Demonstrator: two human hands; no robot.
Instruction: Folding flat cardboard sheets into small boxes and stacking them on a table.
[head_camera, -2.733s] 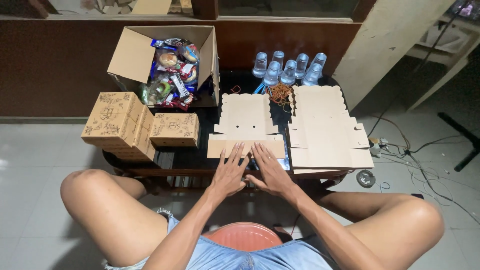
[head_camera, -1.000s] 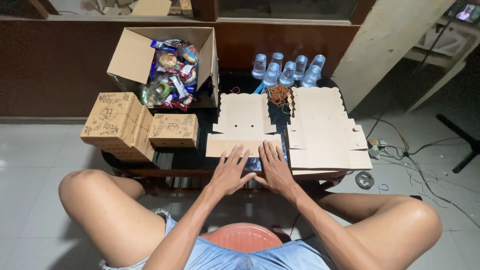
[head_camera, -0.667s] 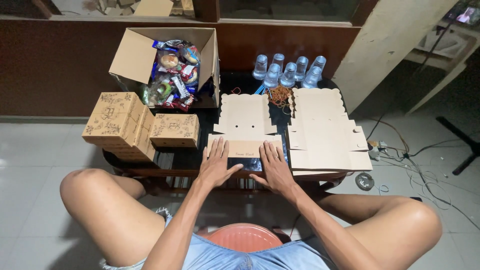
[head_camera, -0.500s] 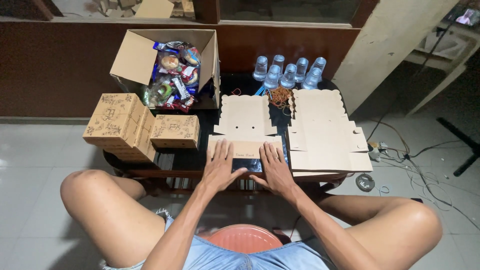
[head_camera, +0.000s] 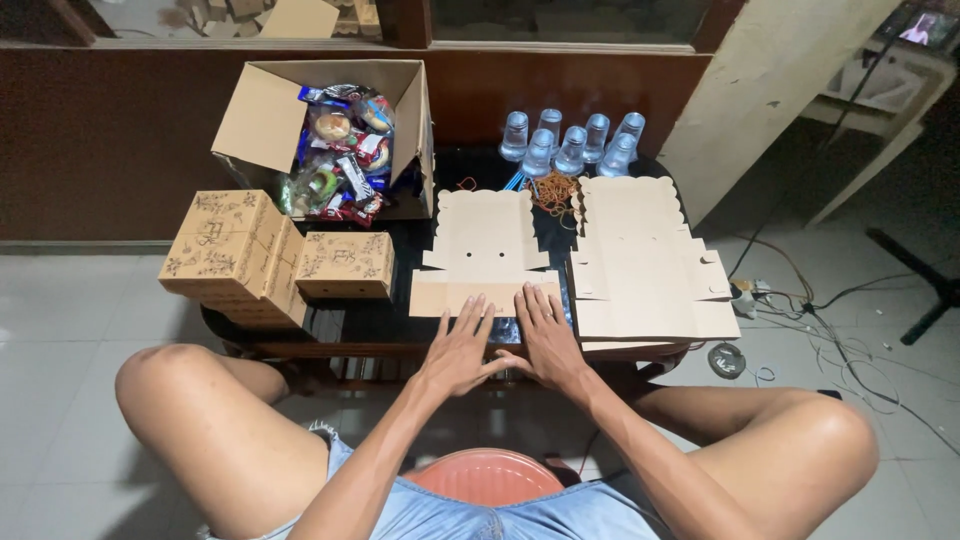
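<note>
Both hands lying flat, fingers spread, not gripping: left hand (head_camera: 462, 350) & right hand (head_camera: 547, 340) pressing near flap of flat cardboard box blank (head_camera: 484, 250) at frame centre on dark table (head_camera: 400, 325). Stack of flat blanks (head_camera: 645, 265) sitting right of centre, folded printed boxes (head_camera: 270, 260) left, snack carton (head_camera: 335, 140) upper left, plastic cups (head_camera: 575, 145) top centre

Probably a home packing corner: tiled floor (head_camera: 60, 330), low table (head_camera: 400, 325), snack carton (head_camera: 300, 130)
</note>
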